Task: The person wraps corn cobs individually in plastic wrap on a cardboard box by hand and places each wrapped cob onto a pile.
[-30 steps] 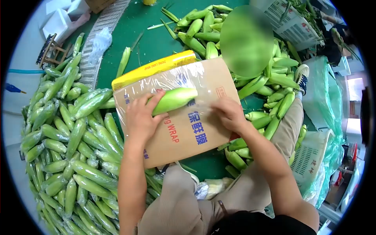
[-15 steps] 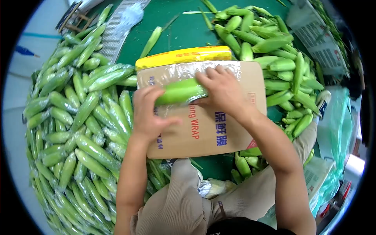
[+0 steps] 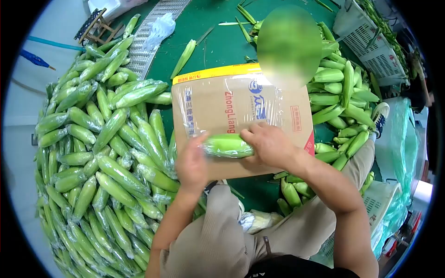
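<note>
"Whose hands are these, and what do they hold?"

"Mine, just beyond my knees: my right grip [image 3: 271, 146] is closed about the right end of a film-wrapped ear of corn [image 3: 228, 146]. My left grip [image 3: 191, 162], blurred, is at the opposite end; whether its fingers clasp the ear or only brush it, I cannot tell."

"How does the ear lie?"

"Crosswise in front of me, between my two hands, its long axis running left to right, roughly in line with the near edge of the cardboard [image 3: 199, 104]. From my right grip it reaches leftward; of the two hands, the right has the surer hold."

"And beneath it?"

"The near part of that printed cardboard. I cannot tell if the ear rests there or hangs just clear."

"What lies beyond?"

"To my left, a broad heap of wrapped ears [image 3: 113, 189] comes close to the cardboard. A yellow strip [image 3: 213, 72] borders its far edge. To my right and farther off, a heap of unwrapped ears [image 3: 347, 85] covers part of the green floor [image 3: 204, 23]; behind it stands a white crate [image 3: 364, 39]."
</note>
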`<action>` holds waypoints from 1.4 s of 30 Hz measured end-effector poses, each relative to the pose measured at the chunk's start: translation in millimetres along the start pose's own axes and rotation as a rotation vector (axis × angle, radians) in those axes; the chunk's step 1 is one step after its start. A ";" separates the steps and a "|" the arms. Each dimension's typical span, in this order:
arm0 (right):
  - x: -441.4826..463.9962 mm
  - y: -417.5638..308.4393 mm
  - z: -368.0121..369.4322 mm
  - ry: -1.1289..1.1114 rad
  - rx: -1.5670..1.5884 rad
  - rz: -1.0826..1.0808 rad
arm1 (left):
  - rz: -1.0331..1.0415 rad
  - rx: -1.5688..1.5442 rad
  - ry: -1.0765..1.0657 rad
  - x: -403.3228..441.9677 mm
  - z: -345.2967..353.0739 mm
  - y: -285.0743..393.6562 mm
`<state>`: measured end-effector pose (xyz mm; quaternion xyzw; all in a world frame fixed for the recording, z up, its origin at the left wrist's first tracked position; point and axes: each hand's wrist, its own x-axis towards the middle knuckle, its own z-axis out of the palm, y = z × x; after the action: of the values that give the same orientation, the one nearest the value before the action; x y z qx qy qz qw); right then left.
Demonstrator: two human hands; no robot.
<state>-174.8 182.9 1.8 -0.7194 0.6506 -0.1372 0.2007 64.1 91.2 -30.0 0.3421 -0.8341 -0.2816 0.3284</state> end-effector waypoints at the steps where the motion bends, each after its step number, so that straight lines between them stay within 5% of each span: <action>1: -0.9 -3.3 -0.4 -0.023 -0.020 0.011 | 0.117 0.169 -0.147 1.2 3.2 5.9; 3: 1.2 -6.0 -6.0 -0.063 -0.059 0.031 | 0.141 0.268 -0.220 1.5 1.2 18.0; 6: 19.7 4.5 -6.7 0.318 -0.108 0.049 | 0.052 0.540 -0.471 54.0 9.9 14.2; 8: 39.3 15.9 -19.9 0.378 -0.088 0.014 | 0.004 0.696 -0.416 120.2 23.1 3.1; 10: 56.7 29.6 -20.0 0.378 -0.151 -0.018 | 0.104 0.703 -0.064 164.3 40.3 -24.8; 14: 97.0 60.7 -16.6 0.363 -0.240 -0.075 | 0.287 0.360 0.044 177.3 31.0 -26.3; 17: 127.0 71.8 -22.2 0.232 -0.139 0.027 | 0.341 0.482 -0.256 148.3 29.2 -4.5; 18: 132.3 73.3 -13.8 0.409 -0.020 0.000 | 0.346 0.488 -0.262 141.4 31.6 -8.3; 23: 92.7 46.9 -51.6 -0.224 0.410 0.208 | 0.402 0.528 -0.353 115.1 26.2 -12.7; 27: 110.6 53.8 -85.6 -0.531 0.081 0.005 | 0.271 0.341 -0.629 102.8 17.3 6.3; 29: 112.4 70.5 -27.9 -0.006 0.084 -0.275 | 0.217 0.324 -0.692 111.9 18.2 4.8; 30: 118.9 63.7 -20.8 -0.165 0.127 -0.110 | 0.109 0.282 -0.806 120.5 14.8 11.2; 37: 99.0 70.1 17.8 -0.056 -0.254 -0.243 | 0.025 0.102 -1.037 82.3 0.4 23.7; 42: 92.0 62.0 20.8 -0.080 -0.238 -0.198 | -0.056 -0.271 -1.629 16.0 12.5 47.1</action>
<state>-209.3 89.5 -51.4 -0.8037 0.5796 -0.0495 0.1254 27.9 110.8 0.5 0.0090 -0.7609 -0.5477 -0.3478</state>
